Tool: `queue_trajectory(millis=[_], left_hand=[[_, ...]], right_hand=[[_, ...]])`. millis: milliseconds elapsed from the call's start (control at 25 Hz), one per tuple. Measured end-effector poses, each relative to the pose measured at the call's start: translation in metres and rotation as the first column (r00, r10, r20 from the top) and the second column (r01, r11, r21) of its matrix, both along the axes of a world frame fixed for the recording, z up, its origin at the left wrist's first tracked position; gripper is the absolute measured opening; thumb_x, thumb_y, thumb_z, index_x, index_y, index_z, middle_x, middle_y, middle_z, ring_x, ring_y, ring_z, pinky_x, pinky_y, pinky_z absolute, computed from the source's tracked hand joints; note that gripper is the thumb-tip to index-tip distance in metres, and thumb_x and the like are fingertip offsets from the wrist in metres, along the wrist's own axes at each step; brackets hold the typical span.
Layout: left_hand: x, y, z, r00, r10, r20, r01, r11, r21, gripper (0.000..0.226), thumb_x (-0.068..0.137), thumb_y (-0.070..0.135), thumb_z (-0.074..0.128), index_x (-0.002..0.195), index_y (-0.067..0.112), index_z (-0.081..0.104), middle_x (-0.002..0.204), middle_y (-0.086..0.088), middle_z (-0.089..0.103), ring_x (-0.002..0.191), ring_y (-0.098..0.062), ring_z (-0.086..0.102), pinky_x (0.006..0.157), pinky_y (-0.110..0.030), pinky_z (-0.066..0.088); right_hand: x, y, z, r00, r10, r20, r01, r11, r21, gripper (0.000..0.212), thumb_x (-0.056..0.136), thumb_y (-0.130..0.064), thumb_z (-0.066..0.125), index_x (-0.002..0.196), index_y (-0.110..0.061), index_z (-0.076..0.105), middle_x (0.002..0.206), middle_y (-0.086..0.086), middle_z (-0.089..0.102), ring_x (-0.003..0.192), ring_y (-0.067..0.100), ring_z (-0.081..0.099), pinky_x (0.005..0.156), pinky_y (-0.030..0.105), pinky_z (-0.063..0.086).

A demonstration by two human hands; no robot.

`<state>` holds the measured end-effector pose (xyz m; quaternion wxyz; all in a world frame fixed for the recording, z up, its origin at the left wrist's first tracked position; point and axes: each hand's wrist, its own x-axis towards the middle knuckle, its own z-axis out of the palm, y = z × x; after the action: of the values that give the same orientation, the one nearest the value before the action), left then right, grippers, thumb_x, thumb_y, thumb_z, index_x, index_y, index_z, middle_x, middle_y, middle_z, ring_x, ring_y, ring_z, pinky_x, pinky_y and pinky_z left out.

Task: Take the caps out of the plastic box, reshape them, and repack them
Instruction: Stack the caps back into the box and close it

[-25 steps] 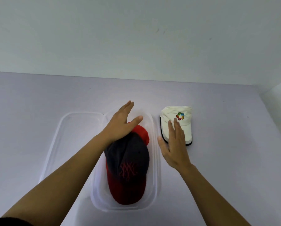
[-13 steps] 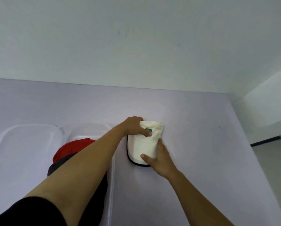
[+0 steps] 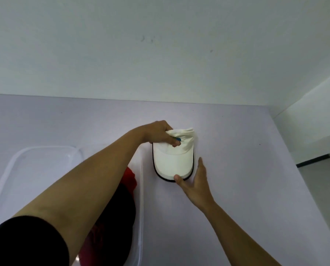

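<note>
The left hand (image 3: 158, 132) pinches the white cap (image 3: 172, 159) by its crown. The brim runs toward the open right hand (image 3: 195, 181), whose thumb touches the brim's edge.

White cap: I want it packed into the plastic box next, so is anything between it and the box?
The left forearm crosses above the plastic box, which already holds a red-and-dark cap. The white cap lies just right of it.
</note>
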<state>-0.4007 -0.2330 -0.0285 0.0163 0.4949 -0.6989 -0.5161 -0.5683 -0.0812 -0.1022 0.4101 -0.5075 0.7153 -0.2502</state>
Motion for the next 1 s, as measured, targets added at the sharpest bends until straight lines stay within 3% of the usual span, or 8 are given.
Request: queue_trajectory(millis=[120,200,320,400,480,640,840,1000], left_hand=[[0.028,-0.004,0.038,1.000,0.018,-0.016,-0.020,0.993,-0.114,0.027,0.071,0.038,0.079,0.083,0.014,0.077,0.074,-0.003,0.061,0.072,-0.015,0.051,0.066,-0.031,0.035],[0.055,-0.003,0.062,0.998,0.051,-0.023,-0.055,0.983,-0.176,0.028,0.072,0.037,0.079,0.085,0.012,0.077,0.074,-0.004,0.060,0.073,-0.015,0.050,0.067,-0.031,0.035],[0.101,0.004,0.086,0.994,0.091,-0.058,-0.101,0.973,-0.209,0.037,0.066,0.043,0.078,0.085,0.012,0.075,0.072,-0.006,0.052,0.071,-0.019,0.044,0.065,-0.034,0.031],[0.130,0.010,0.094,0.992,0.108,-0.065,-0.120,0.967,-0.227,0.042,0.061,0.049,0.077,0.085,0.014,0.076,0.072,-0.006,0.052,0.071,-0.019,0.043,0.065,-0.034,0.031],[0.155,0.016,0.101,0.990,0.128,-0.065,-0.140,0.960,-0.241,0.035,0.066,0.044,0.078,0.084,0.014,0.076,0.071,-0.004,0.053,0.071,-0.017,0.044,0.066,-0.033,0.030],[0.191,0.027,0.110,0.981,0.170,-0.090,-0.189,0.942,-0.277,0.026,0.072,0.039,0.077,0.083,0.015,0.077,0.069,-0.002,0.055,0.071,-0.013,0.046,0.066,-0.031,0.030],[0.206,0.037,0.113,0.967,0.205,-0.149,-0.246,0.899,-0.361,0.026,0.071,0.044,0.074,0.081,0.021,0.077,0.091,-0.017,0.072,0.082,-0.016,0.054,0.071,-0.033,0.035],[0.200,0.046,0.106,0.974,0.166,-0.152,-0.220,0.844,-0.490,0.014,0.081,0.032,0.072,0.067,0.028,0.072,0.058,-0.001,0.061,0.057,-0.006,0.043,0.057,-0.024,0.030]], right_hand=[[0.024,0.015,0.014,0.997,-0.030,-0.069,0.024,0.996,-0.090,0.109,0.067,-0.053,0.072,0.148,-0.012,0.011,0.151,0.006,0.019,0.141,0.021,0.019,0.113,0.035,0.022],[0.050,0.022,0.026,0.994,-0.013,-0.107,-0.012,0.972,-0.236,0.097,0.064,-0.057,0.072,0.138,-0.009,0.030,0.130,0.003,0.035,0.124,0.017,0.036,0.103,0.028,0.036],[0.096,0.031,0.040,0.983,0.136,-0.120,-0.169,0.928,-0.333,0.075,0.070,-0.059,0.067,0.122,-0.010,0.045,0.113,-0.006,0.042,0.105,0.006,0.043,0.089,0.014,0.039],[0.126,0.030,0.049,0.933,0.308,-0.185,-0.349,0.899,-0.265,0.075,0.074,-0.061,0.062,0.128,-0.012,0.042,0.122,-0.002,0.045,0.114,0.007,0.043,0.098,0.023,0.043],[0.148,0.024,0.052,0.874,0.426,-0.233,-0.462,0.878,-0.127,0.095,0.072,-0.062,0.065,0.141,-0.010,0.026,0.143,0.007,0.034,0.132,0.017,0.034,0.110,0.035,0.036],[0.172,0.000,0.059,0.876,0.463,-0.131,-0.434,0.878,0.203,0.131,0.057,-0.061,0.078,0.149,-0.012,0.000,0.157,0.009,0.015,0.143,0.027,0.021,0.115,0.040,0.028],[0.172,-0.001,0.061,0.890,0.452,-0.064,-0.436,0.883,0.172,0.112,0.047,-0.045,0.089,0.137,-0.017,0.030,0.133,0.002,0.047,0.123,0.022,0.048,0.103,0.039,0.044],[0.171,0.008,0.072,0.862,0.507,-0.020,-0.502,0.858,0.104,0.109,0.055,-0.038,0.088,0.140,-0.023,0.021,0.137,0.003,0.042,0.124,0.021,0.045,0.104,0.036,0.041]])
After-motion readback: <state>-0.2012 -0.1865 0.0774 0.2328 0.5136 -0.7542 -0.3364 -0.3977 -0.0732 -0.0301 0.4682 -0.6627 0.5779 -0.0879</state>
